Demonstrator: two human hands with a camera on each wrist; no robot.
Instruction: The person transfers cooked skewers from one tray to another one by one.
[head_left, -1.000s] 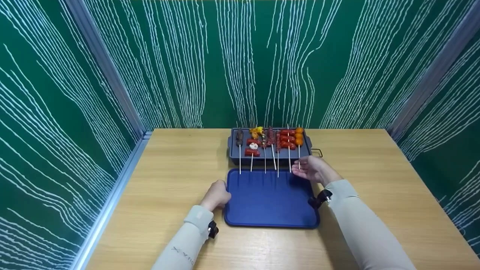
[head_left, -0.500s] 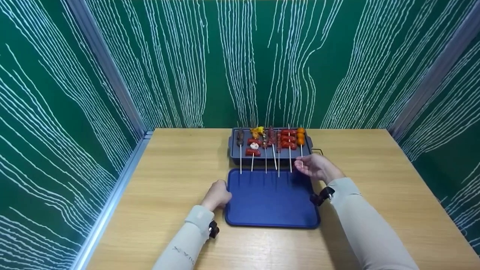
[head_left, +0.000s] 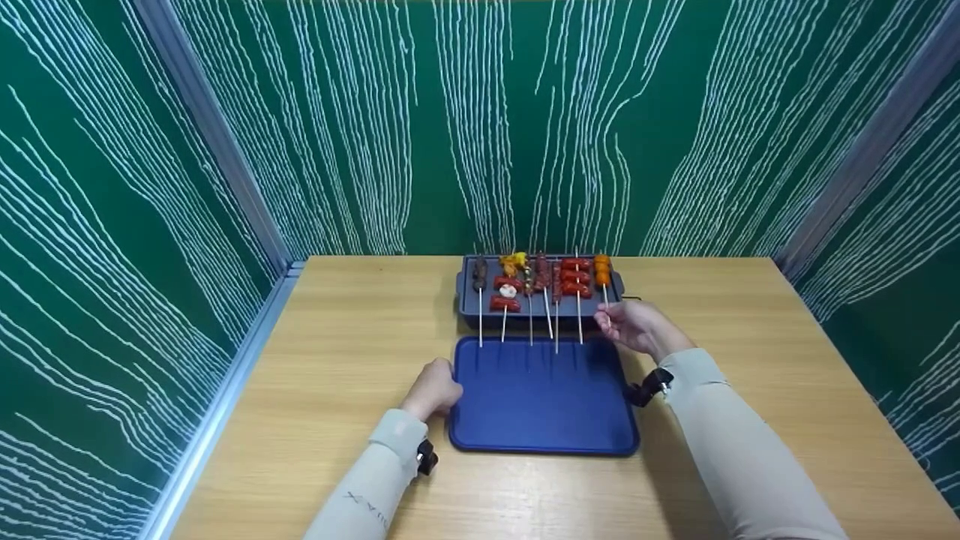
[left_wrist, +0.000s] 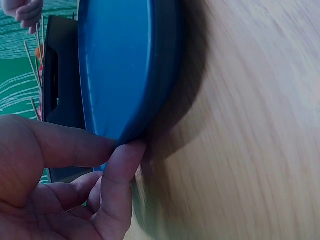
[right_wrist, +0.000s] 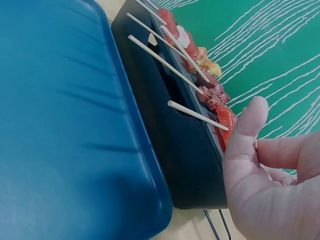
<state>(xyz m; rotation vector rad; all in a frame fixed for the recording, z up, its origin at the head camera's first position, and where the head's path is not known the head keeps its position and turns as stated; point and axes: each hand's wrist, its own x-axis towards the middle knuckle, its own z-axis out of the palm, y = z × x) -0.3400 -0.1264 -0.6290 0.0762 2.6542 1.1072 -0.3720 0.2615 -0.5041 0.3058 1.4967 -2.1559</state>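
My left hand point(head_left: 433, 388) pinches the left rim of a blue tray point(head_left: 544, 405); in the left wrist view, thumb and forefinger point(left_wrist: 80, 145) meet on its edge. My right hand point(head_left: 637, 328) pinches the stick of a skewer of orange balls point(head_left: 602, 271) between thumb point(right_wrist: 245, 125) and fingers, at the right end of a dark grill point(head_left: 517, 321). The balls are at the grill's back right. Left of it lie a red sausage skewer point(head_left: 576, 277), meat skewers point(head_left: 542, 271) and a dark brown skewer point(head_left: 480, 275), sticks pointing toward me.
The tray lies flat on the wooden table point(head_left: 345, 315), just in front of the grill. Several sticks overhang the tray's far edge. A wire handle point(right_wrist: 215, 225) juts from the grill's right side. Green walls point(head_left: 465, 112) with white lines stand behind and at both sides.
My right hand has shifted a little to the right and away from me, and the orange ball skewer has moved slightly with it. The left hand and tray stay in place.
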